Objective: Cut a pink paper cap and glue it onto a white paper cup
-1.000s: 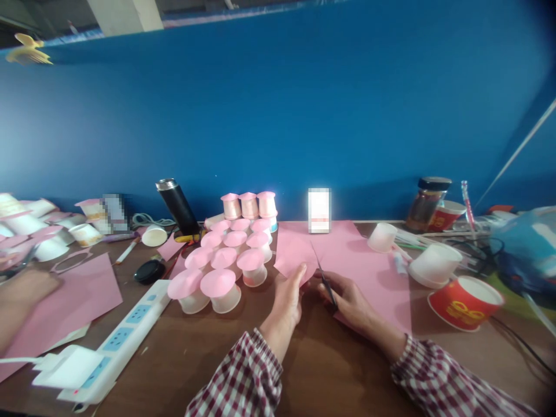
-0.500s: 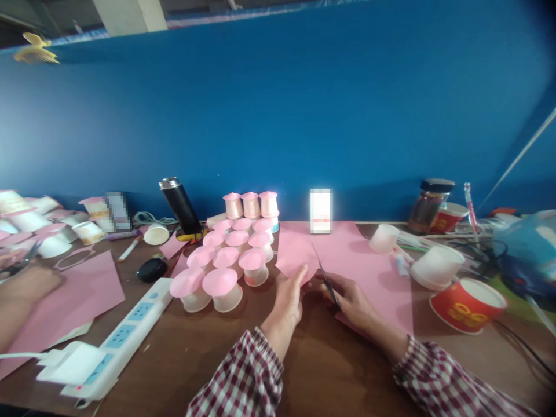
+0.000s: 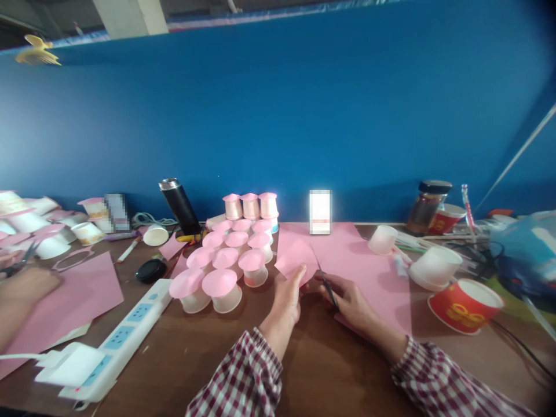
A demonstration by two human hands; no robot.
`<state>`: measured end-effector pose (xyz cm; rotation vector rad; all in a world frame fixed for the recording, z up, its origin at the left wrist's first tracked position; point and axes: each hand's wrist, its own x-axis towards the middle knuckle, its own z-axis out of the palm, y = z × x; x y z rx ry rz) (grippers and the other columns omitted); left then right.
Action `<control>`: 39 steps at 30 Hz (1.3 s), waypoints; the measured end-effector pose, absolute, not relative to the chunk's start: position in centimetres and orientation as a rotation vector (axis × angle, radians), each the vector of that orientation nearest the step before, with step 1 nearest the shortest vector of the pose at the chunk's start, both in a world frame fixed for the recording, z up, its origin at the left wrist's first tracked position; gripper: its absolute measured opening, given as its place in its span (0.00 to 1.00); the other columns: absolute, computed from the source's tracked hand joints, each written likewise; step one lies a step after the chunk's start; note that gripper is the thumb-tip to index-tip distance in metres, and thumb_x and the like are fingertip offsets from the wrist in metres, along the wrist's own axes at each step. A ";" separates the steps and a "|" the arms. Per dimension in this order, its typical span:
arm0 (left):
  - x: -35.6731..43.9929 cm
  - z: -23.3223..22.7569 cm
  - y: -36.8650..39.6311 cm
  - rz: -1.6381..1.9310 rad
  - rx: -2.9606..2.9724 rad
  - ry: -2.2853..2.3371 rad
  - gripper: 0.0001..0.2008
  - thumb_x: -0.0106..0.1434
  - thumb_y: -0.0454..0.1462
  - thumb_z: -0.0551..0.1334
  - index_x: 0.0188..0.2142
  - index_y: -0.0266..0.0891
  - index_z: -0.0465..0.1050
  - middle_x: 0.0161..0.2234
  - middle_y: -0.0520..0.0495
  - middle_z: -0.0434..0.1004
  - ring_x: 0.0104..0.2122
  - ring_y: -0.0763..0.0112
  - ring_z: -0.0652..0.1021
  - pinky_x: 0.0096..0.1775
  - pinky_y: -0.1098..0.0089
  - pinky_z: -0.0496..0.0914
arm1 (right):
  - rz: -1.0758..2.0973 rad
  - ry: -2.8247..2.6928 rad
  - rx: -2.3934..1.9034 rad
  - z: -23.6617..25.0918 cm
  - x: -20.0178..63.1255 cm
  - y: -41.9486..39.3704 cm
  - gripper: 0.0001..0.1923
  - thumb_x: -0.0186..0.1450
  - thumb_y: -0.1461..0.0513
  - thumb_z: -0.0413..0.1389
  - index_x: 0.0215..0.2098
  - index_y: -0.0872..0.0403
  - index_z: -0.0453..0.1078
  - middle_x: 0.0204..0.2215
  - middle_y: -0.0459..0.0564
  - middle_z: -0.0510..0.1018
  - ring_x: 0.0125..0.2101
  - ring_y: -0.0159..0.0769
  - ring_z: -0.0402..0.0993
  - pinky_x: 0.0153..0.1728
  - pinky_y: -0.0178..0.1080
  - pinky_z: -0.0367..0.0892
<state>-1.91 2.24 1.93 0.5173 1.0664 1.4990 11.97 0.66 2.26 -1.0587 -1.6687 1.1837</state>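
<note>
My left hand (image 3: 287,299) pinches a small piece of pink paper (image 3: 296,258), thumb on top and fingers underneath. My right hand (image 3: 347,301) is closed around a pair of dark scissors (image 3: 329,288), whose blades point up and away beside the paper's right edge. Beneath and behind both lies a large pink sheet (image 3: 369,272) on the brown table. Left of my left hand stand rows of paper cups (image 3: 256,277) with pink cone tops. The fingers of my right hand partly hide the scissor handles.
A white power strip (image 3: 125,339) with a plugged-in charger lies at the left. A black flask (image 3: 180,205) and a phone (image 3: 320,211) stand by the blue partition. White cups (image 3: 435,266) and a red paper bowl (image 3: 465,307) are at right. Another person's hand (image 3: 32,284) works at far left.
My hands, the paper and the scissors hold nearly the same place. The view has shifted very slightly.
</note>
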 end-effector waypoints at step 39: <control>-2.2 1.1 2.6 1.503 0.672 1.049 0.22 0.47 0.43 0.70 0.38 0.31 0.74 0.34 0.39 0.79 0.32 0.64 0.79 0.33 0.67 0.72 | 1.186 -1.689 -1.058 3.6 12.0 0.4 0.23 0.63 0.52 0.53 0.50 0.60 0.71 0.22 0.47 0.74 0.20 0.29 0.64 0.23 0.32 0.63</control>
